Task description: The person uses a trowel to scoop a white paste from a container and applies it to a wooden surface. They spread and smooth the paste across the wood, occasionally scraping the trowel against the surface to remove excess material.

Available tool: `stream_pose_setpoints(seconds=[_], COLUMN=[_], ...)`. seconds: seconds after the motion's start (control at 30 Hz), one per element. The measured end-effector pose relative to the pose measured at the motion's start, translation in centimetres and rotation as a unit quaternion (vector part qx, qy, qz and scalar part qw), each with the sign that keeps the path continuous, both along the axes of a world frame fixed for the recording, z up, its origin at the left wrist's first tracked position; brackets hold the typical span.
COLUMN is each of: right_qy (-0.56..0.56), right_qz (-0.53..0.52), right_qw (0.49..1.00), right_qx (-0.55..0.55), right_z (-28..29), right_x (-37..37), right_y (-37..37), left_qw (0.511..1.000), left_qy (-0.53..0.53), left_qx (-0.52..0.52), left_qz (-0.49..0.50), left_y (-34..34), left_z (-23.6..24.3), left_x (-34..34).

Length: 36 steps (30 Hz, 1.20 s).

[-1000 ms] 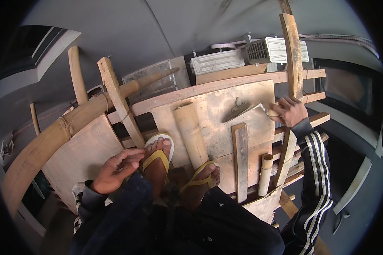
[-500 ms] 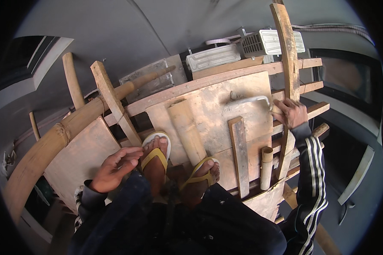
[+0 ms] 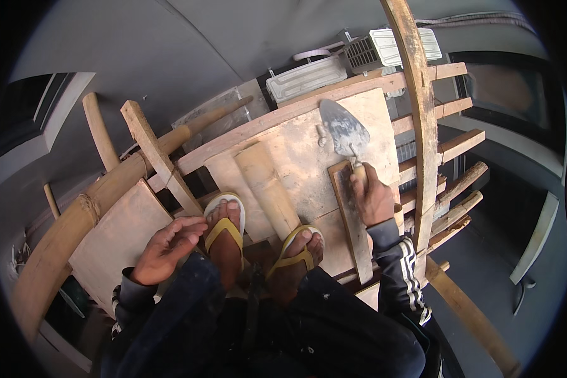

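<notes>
My right hand (image 3: 377,195) grips the wooden handle of a pointed trowel (image 3: 345,129). Its grey-smeared blade points away from me, with a broad face showing, over the far part of a dusty plywood sheet (image 3: 302,165). Beside the blade lies a small grey lump (image 3: 322,135). Close to the right hand is a narrow wooden strip (image 3: 348,217) resting on the plywood. My left hand (image 3: 164,251) has its fingers apart and slightly bent, beside my left foot (image 3: 225,227); nothing shows in it.
A short bamboo piece (image 3: 266,183) lies ahead of my right foot. Thick bamboo (image 3: 116,183) crosses on the left, near an upright timber (image 3: 154,154). At right, a tall wooden post (image 3: 420,94) crosses several rails. White slatted units (image 3: 309,79) stand beyond the platform, below a grey wall.
My right hand has moved left from beside the post with the trowel. The blade, formerly edge-on and pointing left, now points away with its face showing. My left hand stays by my foot.
</notes>
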State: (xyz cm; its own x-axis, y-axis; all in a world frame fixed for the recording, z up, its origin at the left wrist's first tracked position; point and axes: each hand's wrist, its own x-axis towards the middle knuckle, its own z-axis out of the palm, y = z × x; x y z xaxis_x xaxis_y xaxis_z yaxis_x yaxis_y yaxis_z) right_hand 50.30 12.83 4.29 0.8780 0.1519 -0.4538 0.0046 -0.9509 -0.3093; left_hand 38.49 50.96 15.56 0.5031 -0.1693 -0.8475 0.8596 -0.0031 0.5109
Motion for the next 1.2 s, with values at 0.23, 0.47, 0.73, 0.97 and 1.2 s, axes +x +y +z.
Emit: stream_pose_setpoints(seconds=[0.23,0.47,0.73,0.97,1.2], right_qy=[-0.014,0.01,0.0,-0.008,0.052], right_qz=[-0.059,-0.013,-0.052,-0.109,-0.052], right_qw=[0.997,0.998,0.997,0.99,0.991], right_qx=[0.042,0.055,0.061,0.093,0.109], right_z=[-1.1,0.3,-1.5,-2.0,-1.6], right_x=[1.6,0.7,-0.1,0.5,1.5], right_y=[-1.6,2.1,-1.1,-2.1,-0.3], left_qw=[1.0,1.0,1.0,1.0,1.0], left_qy=[-0.01,-0.008,-0.001,-0.009,-0.016], left_qx=[-0.008,-0.004,-0.007,-0.003,-0.001], left_qz=[-0.022,-0.007,0.002,-0.012,-0.011], left_y=[-0.3,-0.1,0.0,-0.2,-0.2], left_z=[-0.2,-0.2,-0.7,-0.7,-0.9], left_x=[0.7,0.3,-0.1,0.4,0.1])
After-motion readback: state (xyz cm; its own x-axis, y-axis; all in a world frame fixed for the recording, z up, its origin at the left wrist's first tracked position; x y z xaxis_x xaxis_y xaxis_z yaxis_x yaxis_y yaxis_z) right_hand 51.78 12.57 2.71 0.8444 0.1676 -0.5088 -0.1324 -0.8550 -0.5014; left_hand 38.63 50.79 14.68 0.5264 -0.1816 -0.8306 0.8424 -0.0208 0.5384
